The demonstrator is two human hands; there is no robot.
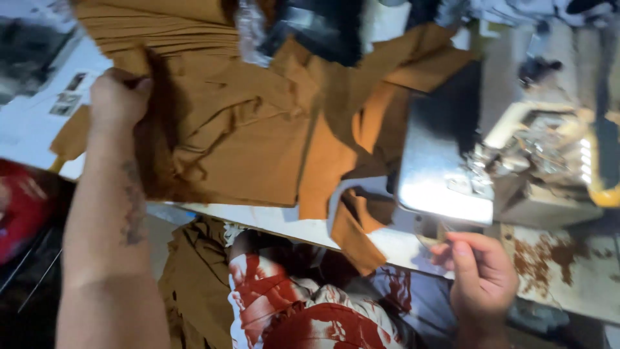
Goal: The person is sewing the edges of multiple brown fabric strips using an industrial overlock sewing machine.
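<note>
progress: brown fabric pieces [245, 129] heaped unsewn on the desk [271, 220], none under the sewing machine [452, 174], so stitching looks yet to begin | left hand [119, 97]: fingers clamped on the heap's left edge | right hand [481, 274]: fingers curled at the desk's front edge, contents unclear | count: two hands, one machine, overlapping pieces uncountable

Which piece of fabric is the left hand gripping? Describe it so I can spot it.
Start at the white table. On its left half lies a heap of mustard-brown fabric. The left hand pinches its left edge, unlike the loose brown strip hanging off the front.
</note>
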